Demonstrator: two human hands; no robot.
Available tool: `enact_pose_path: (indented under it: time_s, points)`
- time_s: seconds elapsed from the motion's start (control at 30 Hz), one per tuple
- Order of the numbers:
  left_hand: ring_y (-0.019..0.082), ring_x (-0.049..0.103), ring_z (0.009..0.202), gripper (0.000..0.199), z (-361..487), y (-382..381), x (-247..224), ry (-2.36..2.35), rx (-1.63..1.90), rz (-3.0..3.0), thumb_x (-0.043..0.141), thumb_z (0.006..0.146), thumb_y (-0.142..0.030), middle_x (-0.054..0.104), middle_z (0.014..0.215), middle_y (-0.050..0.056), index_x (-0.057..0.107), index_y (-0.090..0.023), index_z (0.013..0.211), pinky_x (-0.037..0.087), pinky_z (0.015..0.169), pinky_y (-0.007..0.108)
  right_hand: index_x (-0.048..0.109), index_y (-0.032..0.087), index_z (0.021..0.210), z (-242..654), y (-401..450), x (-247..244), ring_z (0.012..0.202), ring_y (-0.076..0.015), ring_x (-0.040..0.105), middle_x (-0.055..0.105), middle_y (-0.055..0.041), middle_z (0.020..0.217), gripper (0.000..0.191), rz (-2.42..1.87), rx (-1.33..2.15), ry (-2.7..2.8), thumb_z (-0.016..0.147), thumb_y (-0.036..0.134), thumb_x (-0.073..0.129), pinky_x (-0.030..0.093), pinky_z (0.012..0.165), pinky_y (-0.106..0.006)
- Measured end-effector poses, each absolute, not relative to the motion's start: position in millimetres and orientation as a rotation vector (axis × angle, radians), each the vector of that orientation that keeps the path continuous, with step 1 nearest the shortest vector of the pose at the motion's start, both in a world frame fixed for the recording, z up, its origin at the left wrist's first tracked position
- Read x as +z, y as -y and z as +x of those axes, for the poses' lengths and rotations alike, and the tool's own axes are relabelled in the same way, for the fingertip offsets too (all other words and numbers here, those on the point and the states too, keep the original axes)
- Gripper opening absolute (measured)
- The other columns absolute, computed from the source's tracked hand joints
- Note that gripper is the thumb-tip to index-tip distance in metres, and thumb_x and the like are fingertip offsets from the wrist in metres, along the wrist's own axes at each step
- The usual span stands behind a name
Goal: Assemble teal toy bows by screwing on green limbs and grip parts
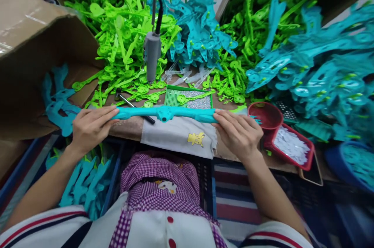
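A long turquoise plastic part (189,113) is held level across the front of the bench, with a dark round hole near its middle. My left hand (92,127) is closed around its left end, and my right hand (238,131) grips its right end. Just behind the part lies a green perforated tray (173,96) of small metal pieces, with a lime-green plastic arm (198,96) across it. A hammer with a black grip (134,106) lies partly under the part. A pale cloth (166,135) with a yellow figure drapes over the bench edge.
A grey electric screwdriver (152,55) hangs over the bench. Behind are heaps of lime-green parts (119,37) and turquoise parts (195,26). A cardboard box (43,49) stands left; a red bowl (264,113) and a red tray of white pieces (309,156) sit right.
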State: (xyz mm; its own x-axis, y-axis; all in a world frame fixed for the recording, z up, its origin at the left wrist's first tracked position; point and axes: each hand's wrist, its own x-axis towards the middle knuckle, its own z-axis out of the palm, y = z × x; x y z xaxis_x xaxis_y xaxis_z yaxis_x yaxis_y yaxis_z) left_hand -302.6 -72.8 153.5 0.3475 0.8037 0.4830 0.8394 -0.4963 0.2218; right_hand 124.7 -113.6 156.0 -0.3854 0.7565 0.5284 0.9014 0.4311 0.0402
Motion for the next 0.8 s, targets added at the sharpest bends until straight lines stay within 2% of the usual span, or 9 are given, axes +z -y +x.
enact_pose_path:
  time_s: [0.07,0.2,0.3,0.37,0.43,0.57,0.67,0.73,0.8]
  points:
    - [0.023,0.072,0.097,0.026,-307.5,75.5,154.0,1.475,-0.807,-2.549,0.054,0.095,-0.043,0.076,0.109,0.003,0.072,-0.030,0.110,0.049,0.085,0.037,0.069,0.027,0.116,122.0,122.9,153.0,0.100,-0.0171,0.073,0.078,-0.0038,0.108,0.025,-1.408,-0.503,2.269,0.096,0.034,0.055,0.048,0.082,-0.031]
    - [0.028,0.070,0.102,0.042,-333.0,83.5,156.8,1.546,-0.810,-2.452,0.060,0.090,-0.053,0.073,0.117,0.007,0.067,-0.027,0.123,0.050,0.091,0.039,0.071,0.024,0.110,122.0,134.3,143.0,0.094,-0.0150,0.073,0.079,-0.0029,0.103,0.023,-1.386,-0.617,2.277,0.097,0.033,0.054,0.047,0.078,-0.029]
    - [0.020,0.071,0.079,0.034,-351.3,86.5,151.8,1.681,-0.920,-2.508,0.061,0.089,-0.050,0.077,0.099,0.002,0.073,-0.028,0.112,0.053,0.073,0.029,0.071,0.023,0.108,125.8,133.8,135.1,0.094,-0.0144,0.074,0.079,-0.0026,0.103,0.022,-1.360,-0.610,2.263,0.096,0.032,0.055,0.048,0.079,-0.028]
    - [0.016,0.065,0.060,0.027,-356.7,84.6,145.6,1.768,-0.998,-2.490,0.063,0.086,-0.049,0.077,0.085,-0.003,0.076,-0.031,0.100,0.049,0.060,0.026,0.072,0.023,0.109,128.7,130.2,132.3,0.095,-0.0150,0.074,0.079,-0.0027,0.104,0.023,-1.400,-0.531,2.277,0.097,0.033,0.054,0.050,0.081,-0.029]
    - [0.014,0.059,0.051,0.024,-357.1,79.9,139.6,1.850,-1.031,-2.452,0.064,0.083,-0.049,0.076,0.077,-0.006,0.078,-0.033,0.093,0.044,0.054,0.025,0.072,0.024,0.110,129.7,126.3,131.9,0.096,-0.0157,0.074,0.079,-0.0030,0.106,0.025,-1.451,-0.415,2.303,0.097,0.035,0.053,0.051,0.082,-0.031]
    - [0.016,0.059,0.052,0.021,-354.7,69.0,133.9,1.923,-1.021,-2.486,0.065,0.078,-0.049,0.075,0.074,-0.008,0.078,-0.038,0.089,0.040,0.054,0.025,0.072,0.023,0.110,109.7,124.9,132.3,0.102,-0.0173,0.072,0.078,-0.0047,0.109,0.025,-1.481,-0.250,2.251,0.098,0.029,0.051,0.052,0.093,-0.036]
    - [0.018,0.062,0.057,0.022,-355.9,65.6,134.6,1.958,-1.024,-2.496,0.066,0.076,-0.052,0.076,0.077,-0.008,0.078,-0.040,0.090,0.042,0.057,0.027,0.068,0.024,0.122,65.1,123.8,124.2,0.115,-0.0193,0.068,0.073,-0.0065,0.122,0.029,-1.471,-0.089,2.165,0.097,0.028,0.053,0.051,0.102,-0.042]
    - [0.020,0.064,0.060,0.023,-356.8,66.5,136.2,2.010,-1.012,-2.494,0.065,0.077,-0.054,0.077,0.083,-0.009,0.077,-0.044,0.094,0.045,0.061,0.029,0.063,0.023,0.130,30.7,117.3,114.7,0.125,-0.0205,0.061,0.068,-0.0082,0.132,0.036,-1.403,0.074,2.177,0.096,0.031,0.055,0.050,0.106,-0.042]
    - [0.020,0.064,0.061,0.023,-357.0,68.5,137.8,2.055,-0.990,-2.487,0.066,0.078,-0.054,0.077,0.088,-0.012,0.075,-0.050,0.099,0.046,0.064,0.031,0.062,0.022,0.130,4.5,106.8,105.3,0.125,-0.0198,0.060,0.067,-0.0094,0.132,0.036,-1.365,0.211,2.189,0.096,0.029,0.054,0.051,0.105,-0.040]
